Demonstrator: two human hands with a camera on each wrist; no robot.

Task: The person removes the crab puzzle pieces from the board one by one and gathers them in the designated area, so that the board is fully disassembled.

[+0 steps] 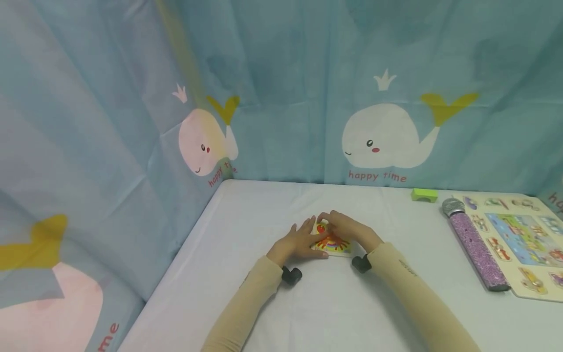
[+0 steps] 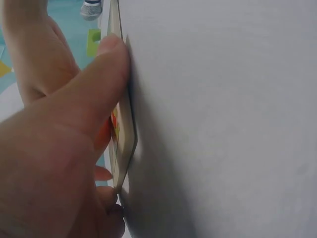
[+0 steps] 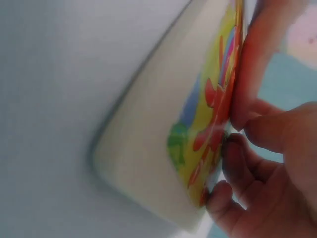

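Note:
A small pale wooden puzzle board (image 1: 333,252) lies on the white table, bearing a bright picture of a red, crab-like figure (image 3: 210,129) with yellow, blue and green around it. My left hand (image 1: 299,243) rests at the board's left side, its fingers extended. The left thumb (image 2: 106,69) lies along the near edge. Over the upper right of the picture is my right hand (image 1: 349,229), with bent fingers (image 3: 237,158) touching the surface. Fingers of both hands meet there, so whether the right hand pinches a piece is hidden.
Rightward lie a purple glittery microphone (image 1: 475,244) and a larger picture puzzle board (image 1: 497,205) with several knobbed pieces. A green arched block (image 1: 424,195) stands near the back edge. Blue whale-print cloth (image 1: 281,98) hangs behind and on the left.

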